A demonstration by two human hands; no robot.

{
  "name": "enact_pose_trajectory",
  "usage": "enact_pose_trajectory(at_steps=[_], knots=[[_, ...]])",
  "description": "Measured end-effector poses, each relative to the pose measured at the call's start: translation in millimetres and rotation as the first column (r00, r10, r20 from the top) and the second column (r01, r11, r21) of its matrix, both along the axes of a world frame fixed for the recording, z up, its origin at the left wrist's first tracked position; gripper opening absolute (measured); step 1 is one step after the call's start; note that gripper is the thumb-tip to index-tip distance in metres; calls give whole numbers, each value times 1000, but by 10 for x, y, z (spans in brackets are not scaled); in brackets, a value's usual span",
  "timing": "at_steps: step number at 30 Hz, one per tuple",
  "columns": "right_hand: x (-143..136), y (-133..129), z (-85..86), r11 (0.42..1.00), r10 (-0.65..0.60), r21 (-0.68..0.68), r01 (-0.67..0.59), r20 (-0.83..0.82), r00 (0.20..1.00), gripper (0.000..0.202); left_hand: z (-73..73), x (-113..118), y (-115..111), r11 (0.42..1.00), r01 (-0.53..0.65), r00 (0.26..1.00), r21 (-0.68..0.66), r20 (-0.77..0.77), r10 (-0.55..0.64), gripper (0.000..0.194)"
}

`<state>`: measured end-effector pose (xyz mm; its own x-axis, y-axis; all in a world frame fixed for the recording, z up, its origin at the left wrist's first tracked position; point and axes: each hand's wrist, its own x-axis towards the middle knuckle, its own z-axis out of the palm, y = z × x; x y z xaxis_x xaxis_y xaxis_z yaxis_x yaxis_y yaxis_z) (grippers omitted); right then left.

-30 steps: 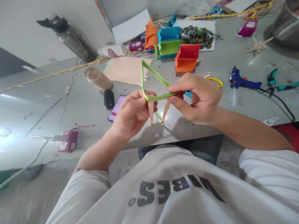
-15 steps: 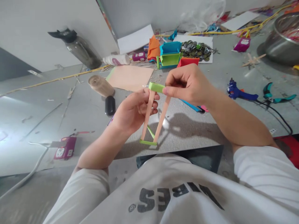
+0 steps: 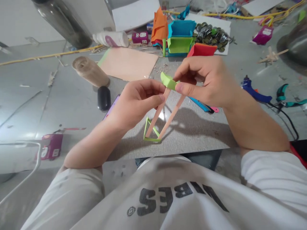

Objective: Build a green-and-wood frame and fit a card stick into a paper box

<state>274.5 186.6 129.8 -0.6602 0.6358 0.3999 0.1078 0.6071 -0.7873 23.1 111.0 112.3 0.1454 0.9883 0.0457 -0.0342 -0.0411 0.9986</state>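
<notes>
A small frame of two pale wooden sticks tilts between my hands. Green strips form a triangle at its lower end, and a curled green strip sits across its top. My left hand pinches the left stick near the top, fingertips just under the green strip. With thumb and forefinger, my right hand holds the right end of that strip, hiding the top of the right stick.
Behind stand green and blue boxes, a red box and a pile of metal caps. A wooden cylinder and black object lie left; a blue glue gun and pliers lie right.
The view has shifted lower and nearer. My left hand has moved from behind the sticks to a pinch on the left one. The top green strip now curls up at its left end.
</notes>
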Motion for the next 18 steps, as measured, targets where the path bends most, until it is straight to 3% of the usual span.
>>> enact_pose_trajectory(at_steps=[7,12,16,18], knots=[[-28,-74,-17,993,-89,78,85,38,995,36,1,6,22,981,23,959,195,-281,33,7],[-87,-141,-79,953,-211,205,225,-89,973,28,-12,23,-56,868,41,852,496,-472,229,12],[-146,-242,-139,943,-297,124,308,-97,950,38,-96,50,-97,789,19,753,614,-528,392,20],[-168,-291,-151,952,-298,52,303,-90,950,41,-110,71,-109,778,-22,754,628,-501,425,18]])
